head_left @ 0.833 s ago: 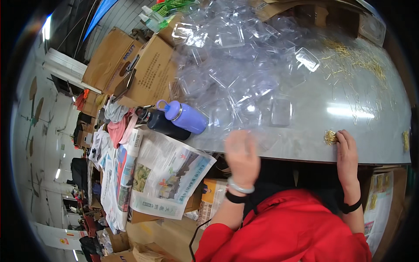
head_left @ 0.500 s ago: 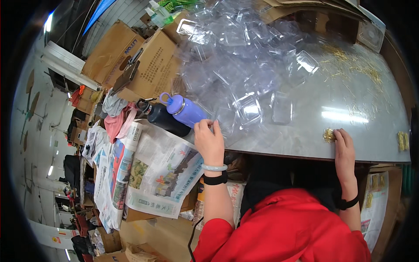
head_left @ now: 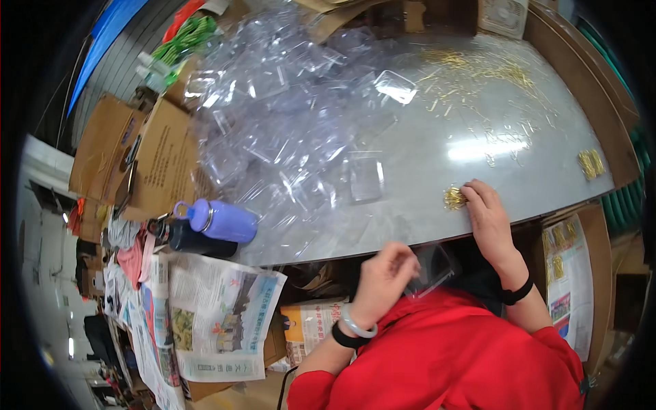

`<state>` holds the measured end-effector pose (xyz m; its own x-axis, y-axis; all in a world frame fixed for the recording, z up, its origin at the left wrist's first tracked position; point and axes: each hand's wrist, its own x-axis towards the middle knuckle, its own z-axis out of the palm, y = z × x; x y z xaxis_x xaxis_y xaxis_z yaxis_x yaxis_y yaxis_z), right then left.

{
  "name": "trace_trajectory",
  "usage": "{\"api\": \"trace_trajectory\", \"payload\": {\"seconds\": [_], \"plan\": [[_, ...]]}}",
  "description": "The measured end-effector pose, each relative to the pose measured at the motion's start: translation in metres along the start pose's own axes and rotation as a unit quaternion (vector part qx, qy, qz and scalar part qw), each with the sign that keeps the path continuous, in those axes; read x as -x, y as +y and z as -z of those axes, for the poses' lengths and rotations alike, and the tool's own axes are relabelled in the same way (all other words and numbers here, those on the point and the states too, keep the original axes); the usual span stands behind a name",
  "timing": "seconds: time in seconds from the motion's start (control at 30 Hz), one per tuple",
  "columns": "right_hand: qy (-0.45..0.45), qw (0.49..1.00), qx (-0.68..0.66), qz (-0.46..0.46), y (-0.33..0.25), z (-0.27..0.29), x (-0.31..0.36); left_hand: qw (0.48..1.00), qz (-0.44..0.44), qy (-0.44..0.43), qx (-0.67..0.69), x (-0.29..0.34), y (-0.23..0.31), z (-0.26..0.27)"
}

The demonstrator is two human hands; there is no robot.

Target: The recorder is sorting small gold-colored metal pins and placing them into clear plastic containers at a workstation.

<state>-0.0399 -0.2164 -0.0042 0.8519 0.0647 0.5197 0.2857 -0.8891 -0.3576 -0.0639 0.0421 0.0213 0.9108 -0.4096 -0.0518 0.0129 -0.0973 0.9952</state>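
Observation:
My left hand is at the table's front edge, its fingers pinched on a clear plastic box that hangs over my lap. On the grey tabletop my right hand closes its fingertips on the side of a small bundle of gold-coloured wire pins. That bundle lies on the metal surface. Many loose gold pins are scattered farther back, and more bundled gold pins sit at the right edge. A heap of clear plastic boxes covers the left half of the table.
A purple bottle and a black bottle lie at the table's left end, above a spread newspaper. Cardboard boxes stand behind them. At the right, a lined carton holds several gold bundles.
My left hand has moved from the edge of the heap toward my lap and now has a clear box in it. The view has shifted right; my right hand stays at the gold bundle.

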Motion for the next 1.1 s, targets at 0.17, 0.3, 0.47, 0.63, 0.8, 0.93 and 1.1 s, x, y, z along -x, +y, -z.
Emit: {"api": "trace_trajectory", "payload": {"seconds": [0.17,0.3,0.47,0.63,0.8,0.93,1.1], "plan": [[-0.018,0.999,-0.017,0.025,-0.005,0.006,0.003,0.976,0.186,-0.111,0.015,-0.004,-0.049,-0.031],[-0.046,0.997,-0.051,0.040,-0.017,0.002,0.012,0.950,0.275,-0.081,0.123,-0.019,-0.074,-0.030],[-0.089,0.988,-0.094,0.082,-0.031,0.012,0.021,0.848,0.254,-0.077,0.459,-0.025,-0.053,-0.026],[-0.145,0.965,-0.137,0.168,-0.037,0.017,0.052,0.845,0.240,-0.108,0.466,-0.011,-0.057,-0.021],[-0.156,0.955,-0.223,0.121,-0.039,0.023,0.067,0.912,0.230,-0.076,0.330,0.003,-0.025,-0.030],[-0.075,0.969,-0.196,0.128,-0.045,0.027,0.034,0.987,0.077,-0.026,0.140,-0.026,-0.018,-0.031],[-0.007,0.979,-0.192,0.068,-0.030,0.002,0.004,0.979,-0.115,0.109,-0.128,-0.077,-0.008,-0.039]]}}
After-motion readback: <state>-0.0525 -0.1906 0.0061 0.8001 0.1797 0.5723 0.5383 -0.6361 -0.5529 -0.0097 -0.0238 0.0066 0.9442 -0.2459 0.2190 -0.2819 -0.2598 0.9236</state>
